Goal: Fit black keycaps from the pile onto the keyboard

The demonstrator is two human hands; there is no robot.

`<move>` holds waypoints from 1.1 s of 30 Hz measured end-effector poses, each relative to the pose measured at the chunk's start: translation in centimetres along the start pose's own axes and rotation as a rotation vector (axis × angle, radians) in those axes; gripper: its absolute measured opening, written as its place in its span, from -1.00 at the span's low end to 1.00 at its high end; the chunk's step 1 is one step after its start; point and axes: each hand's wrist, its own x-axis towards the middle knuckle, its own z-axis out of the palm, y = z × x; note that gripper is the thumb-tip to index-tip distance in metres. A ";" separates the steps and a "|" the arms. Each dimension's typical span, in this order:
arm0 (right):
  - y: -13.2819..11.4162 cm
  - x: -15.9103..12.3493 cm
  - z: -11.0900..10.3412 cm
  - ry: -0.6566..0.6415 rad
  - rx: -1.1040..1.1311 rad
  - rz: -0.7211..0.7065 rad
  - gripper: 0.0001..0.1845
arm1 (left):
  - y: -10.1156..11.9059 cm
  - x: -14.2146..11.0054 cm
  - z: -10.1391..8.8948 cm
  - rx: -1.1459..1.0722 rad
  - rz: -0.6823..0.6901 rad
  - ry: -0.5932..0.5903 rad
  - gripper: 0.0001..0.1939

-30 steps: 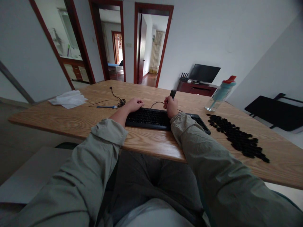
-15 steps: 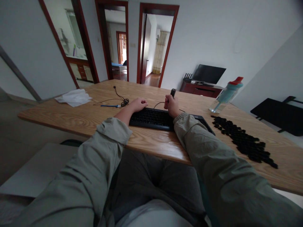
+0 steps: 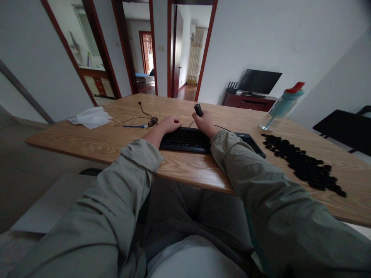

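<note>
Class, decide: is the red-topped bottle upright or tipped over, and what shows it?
Upright. The bottle stands with its clear base on the table and its red top uppermost; its slant looks like lens distortion.

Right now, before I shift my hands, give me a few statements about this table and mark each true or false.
1. The right hand grips a small dark object. True.
2. The red-topped bottle stands beyond the pile of small black pieces. True.
3. The blue tool lies between the white sheet and the left hand. True.
4. The pile is left of the keyboard. False: it is on the right.
5. The left hand holds the bottle. False: it is at the keyboard's left end.
6. The bottle lies on its side. False: it stands upright.
</note>
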 end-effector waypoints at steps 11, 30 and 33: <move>-7.5 1.8 0.4 0.025 0.286 -0.066 -0.71 | 0.2 -0.6 -0.4 -0.057 -0.034 0.012 -0.75; 1.7 -2.9 -15.5 0.183 0.182 0.096 -0.77 | -0.1 -0.5 -1.2 -0.033 -0.035 -0.042 -0.62; 1.3 -2.9 -15.4 0.153 0.180 0.088 -0.78 | -0.1 -0.5 -1.1 -0.024 -0.036 -0.024 -0.61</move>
